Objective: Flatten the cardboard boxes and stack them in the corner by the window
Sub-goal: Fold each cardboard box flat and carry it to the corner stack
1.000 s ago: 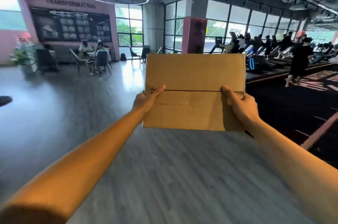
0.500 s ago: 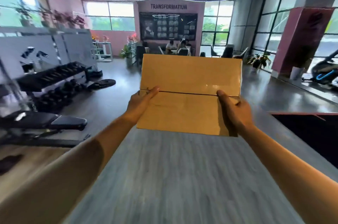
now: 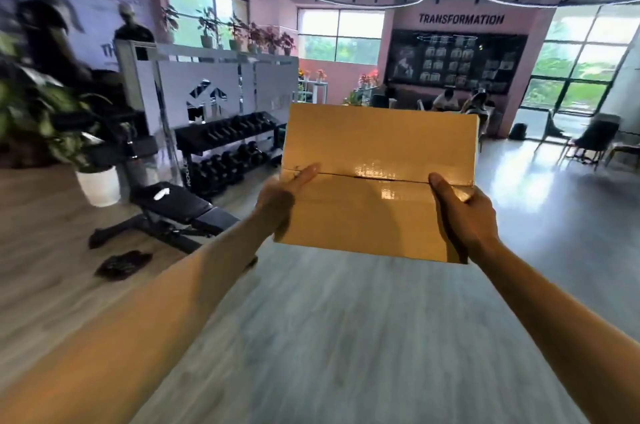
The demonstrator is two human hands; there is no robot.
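Two hands, one item carried. Left hand (image 3: pixel 277 198) grips the left edge of the cardboard box (image 3: pixel 377 153), thumb laid along the taped centre seam; right hand (image 3: pixel 464 212) clamps the right edge likewise, thumb on the face, fingers hidden behind. Hands sit at opposite edges, probably to keep the box level and clear of the body while it is carried. Box: brown, held out at chest height above the grey floor (image 3: pixel 346 337), well apart from everything else; whether flattened or still closed cannot be told. Surroundings: weight bench (image 3: pixel 173 209) and dumbbell rack (image 3: pixel 228 146) to the left; windows (image 3: pixel 341 35) along the far wall, likely the destination.
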